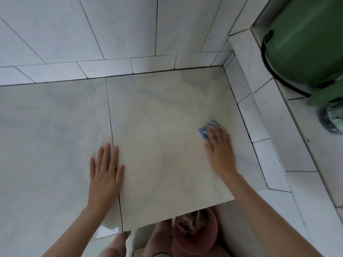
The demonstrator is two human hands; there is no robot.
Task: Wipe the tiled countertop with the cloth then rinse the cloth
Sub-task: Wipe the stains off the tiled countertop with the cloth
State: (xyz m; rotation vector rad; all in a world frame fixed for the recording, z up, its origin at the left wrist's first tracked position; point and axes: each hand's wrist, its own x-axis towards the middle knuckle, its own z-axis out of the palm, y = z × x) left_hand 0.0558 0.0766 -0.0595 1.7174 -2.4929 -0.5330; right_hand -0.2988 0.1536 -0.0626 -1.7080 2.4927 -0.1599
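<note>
Cloth (206, 129), blue and bunched, lies on the countertop (167, 101) toward its right side, near the tiled upstand that borders it, and well away from the front edge. The right hand (220, 149) is on top of it, fingers laid fairly straight across the cloth and pressing it down rather than pinching it; only the far and left parts of the cloth peep out beyond the fingertips. Blur hides the finer detail of that hand. The left hand (104, 171) rests flat on the countertop across a grout line, fingers spread and holding nothing, well apart from the cloth.

Judging by this, the wiping step is under way. A glossy wet patch shows at the front edge, but how much of the surface has been covered cannot be told. Rinsing is yet to come; no tap or sink is in view, only a bucket (194, 236) below the front edge
</note>
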